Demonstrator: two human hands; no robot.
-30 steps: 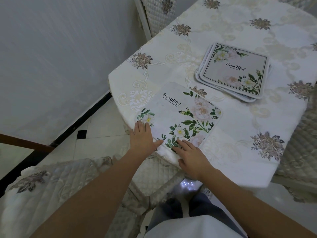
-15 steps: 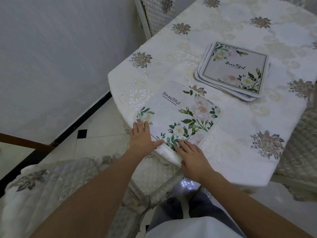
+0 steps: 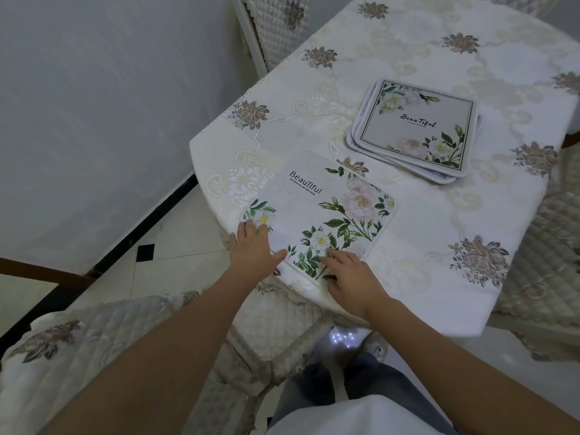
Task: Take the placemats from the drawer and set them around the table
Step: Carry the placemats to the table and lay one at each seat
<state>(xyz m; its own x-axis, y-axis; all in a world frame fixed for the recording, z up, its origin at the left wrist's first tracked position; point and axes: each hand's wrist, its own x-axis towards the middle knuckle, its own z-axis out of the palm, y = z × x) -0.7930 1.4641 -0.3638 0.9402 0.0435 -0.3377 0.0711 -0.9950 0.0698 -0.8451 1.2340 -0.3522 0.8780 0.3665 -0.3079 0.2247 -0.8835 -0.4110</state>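
Observation:
A white placemat (image 3: 323, 211) printed with flowers and the word "Beautiful" lies flat at the near left corner of the table (image 3: 489, 215). My left hand (image 3: 252, 251) rests flat on its near left corner, fingers spread. My right hand (image 3: 351, 274) presses its near edge with the fingertips, fingers apart. Neither hand grips the mat. Farther back on the table sits a stack of placemats (image 3: 417, 130), the top one with a dark border and flowers.
A floral cream tablecloth covers the table. Quilted chairs stand at the near left (image 3: 103, 337), under the near table edge (image 3: 282, 324), at the right (image 3: 546, 271) and at the far end (image 3: 276, 23). A grey wall (image 3: 94, 105) runs along the left.
Both hands have slid the placemat slightly farther onto the table; my fingers stay flat on its near edge.

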